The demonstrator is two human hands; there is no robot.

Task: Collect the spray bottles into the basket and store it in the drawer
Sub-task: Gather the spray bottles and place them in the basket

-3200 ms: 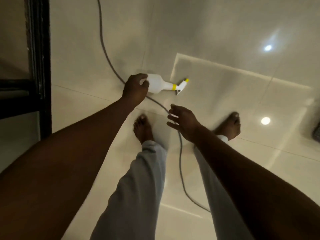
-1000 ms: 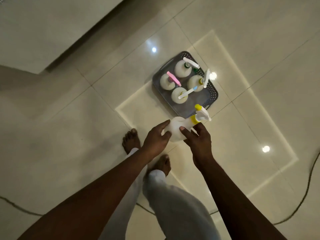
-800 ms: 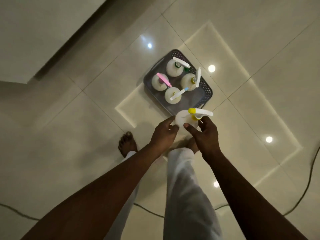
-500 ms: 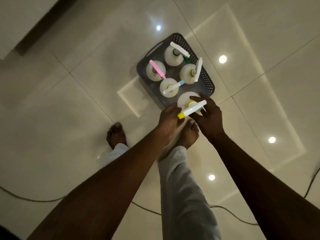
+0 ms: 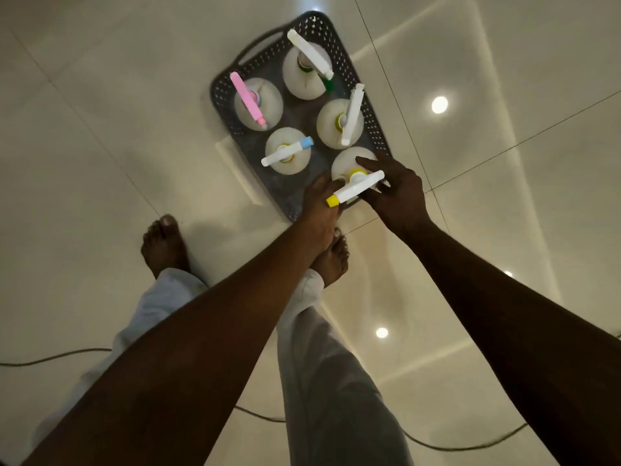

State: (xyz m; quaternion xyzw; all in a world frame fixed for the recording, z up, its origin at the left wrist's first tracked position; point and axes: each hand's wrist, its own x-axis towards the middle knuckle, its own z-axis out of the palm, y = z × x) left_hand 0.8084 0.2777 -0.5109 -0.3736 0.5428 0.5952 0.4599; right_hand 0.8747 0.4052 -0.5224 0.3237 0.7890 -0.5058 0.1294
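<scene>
Placing the white plastic spray bottle with the yellow nozzle tip (image 5: 349,163) upright in the near right corner of the dark grey perforated plastic basket (image 5: 377,129), down on the glossy cream tiled floor (image 5: 100,146). Grasped round shoulder and neck by the right hand (image 5: 398,193), one finger laid over the top of the body. Met on the near side by the left hand (image 5: 319,205), fingertips hidden under the spray head; cannot tell whether gripping or only steadying. Cannot tell either whether fully seated on the basket bottom. Sharing the basket with a pink-headed bottle (image 5: 268,95), a green-tipped bottle (image 5: 299,80), a blue-tipped bottle (image 5: 289,163) and a white-headed bottle (image 5: 329,126), all upright.

Judging by shape: smooth, rounded, rigid plastic, likely a little slick at the belly and light unless filled. Best held at the narrow neck beneath the trigger, clear of the lever. Tall and top-heavy, so prone to knocking neighbours over. For the carry to the drawer, probably wise to lift by the cut-out handle (image 5: 257,42) at the far end and, presumably, a twin at the near end, both hands, kept level.
</scene>
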